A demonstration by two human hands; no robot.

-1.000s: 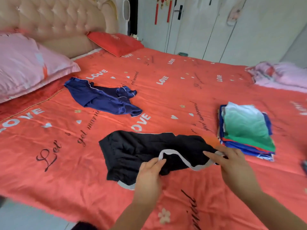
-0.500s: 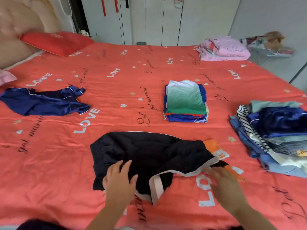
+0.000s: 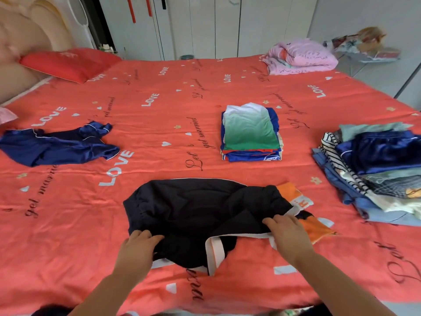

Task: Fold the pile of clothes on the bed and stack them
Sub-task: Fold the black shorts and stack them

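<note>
The bed (image 3: 159, 87) is covered flat. A loose heap of clothes (image 3: 376, 174) is noted well right of the right hand (image 3: 288, 238). The black shorts (image 3: 200, 208) are laid between both hands, long axis left to right, gathered end leftward, white-trimmed hems rightward and toward the near bed edge. Bare cover is left beyond them. A navy garment (image 3: 57, 147) is noted far left, a folded stack (image 3: 249, 133) beyond the right hand. The left hand (image 3: 136, 247) is curled round the shorts' near-left edge. The right is laid on the trim, but whether it pinches cannot be told.
</note>
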